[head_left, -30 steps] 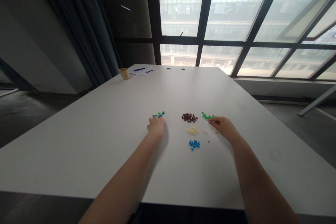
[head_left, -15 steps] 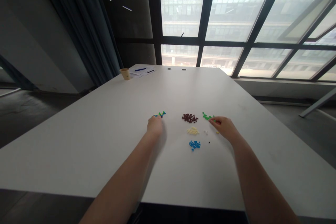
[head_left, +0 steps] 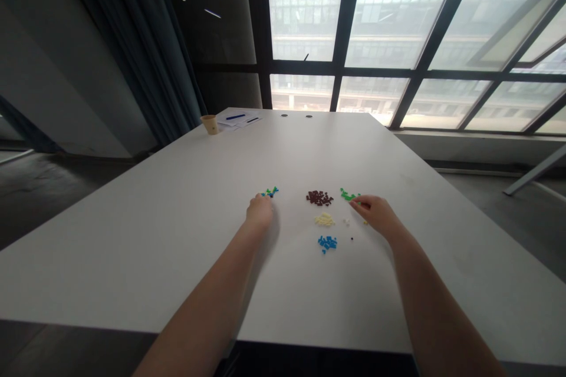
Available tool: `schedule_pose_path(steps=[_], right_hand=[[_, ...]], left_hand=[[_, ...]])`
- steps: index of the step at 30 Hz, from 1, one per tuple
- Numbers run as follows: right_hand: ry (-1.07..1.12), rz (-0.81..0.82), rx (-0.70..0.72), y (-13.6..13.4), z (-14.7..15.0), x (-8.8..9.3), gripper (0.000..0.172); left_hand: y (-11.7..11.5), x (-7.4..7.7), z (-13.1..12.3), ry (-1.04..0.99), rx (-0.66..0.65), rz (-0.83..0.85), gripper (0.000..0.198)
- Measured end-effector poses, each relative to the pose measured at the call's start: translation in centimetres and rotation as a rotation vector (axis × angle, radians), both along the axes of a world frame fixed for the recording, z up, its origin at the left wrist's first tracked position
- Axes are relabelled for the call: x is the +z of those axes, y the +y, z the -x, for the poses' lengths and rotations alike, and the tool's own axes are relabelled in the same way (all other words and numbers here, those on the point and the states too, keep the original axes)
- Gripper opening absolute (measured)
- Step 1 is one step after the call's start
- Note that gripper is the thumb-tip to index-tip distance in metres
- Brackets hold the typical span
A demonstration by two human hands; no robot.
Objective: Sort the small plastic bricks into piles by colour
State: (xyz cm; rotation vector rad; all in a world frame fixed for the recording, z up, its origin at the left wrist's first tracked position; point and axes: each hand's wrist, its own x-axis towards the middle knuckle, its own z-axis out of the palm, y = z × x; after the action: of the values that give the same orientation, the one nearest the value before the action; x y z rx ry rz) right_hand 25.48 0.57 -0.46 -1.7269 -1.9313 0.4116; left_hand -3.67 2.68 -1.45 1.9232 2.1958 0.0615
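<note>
between the hands: brown pile (head_left: 319, 197), cream pile (head_left: 324, 220) and blue pile (head_left: 328, 242) lie one behind another, with narrow bare lanes on either side
beyond left hand (head_left: 260, 212): mixed pile (head_left: 269, 192) at the fingertips
beyond right hand (head_left: 374, 213): green pile (head_left: 348, 194), stray bits just beside
outer sides: bare table (head_left: 132, 235)
far corner: paper cup (head_left: 209, 124) and papers (head_left: 239, 119), well apart

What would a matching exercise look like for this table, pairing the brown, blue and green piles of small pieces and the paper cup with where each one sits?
Things:
1. brown pile
2. blue pile
3. green pile
4. paper cup

Places:
A. at the tips of the right hand
B. far left of the table, beside the papers
C. nearer the person than the cream pile
D. just beyond the cream pile

Pairs: 1-D, 2-C, 3-A, 4-B.
</note>
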Motion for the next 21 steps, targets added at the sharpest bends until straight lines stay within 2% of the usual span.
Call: schedule_pose_path(steps=[6,11,21], right_hand=[[0.020,-0.008,0.011,-0.08,0.00,0.03,0.038],[0.029,-0.011,0.028,-0.08,0.00,-0.11,0.039],[0.037,0.028,0.031,-0.10,0.10,-0.13,0.038]], left_hand=[[0.39,-0.61,0.37,0.080,0.009,-0.064,0.030],[0.70,-0.75,0.66,0.033,-0.016,-0.055,0.025],[0.69,-0.95,0.61,0.027,0.027,-0.073,0.024]])
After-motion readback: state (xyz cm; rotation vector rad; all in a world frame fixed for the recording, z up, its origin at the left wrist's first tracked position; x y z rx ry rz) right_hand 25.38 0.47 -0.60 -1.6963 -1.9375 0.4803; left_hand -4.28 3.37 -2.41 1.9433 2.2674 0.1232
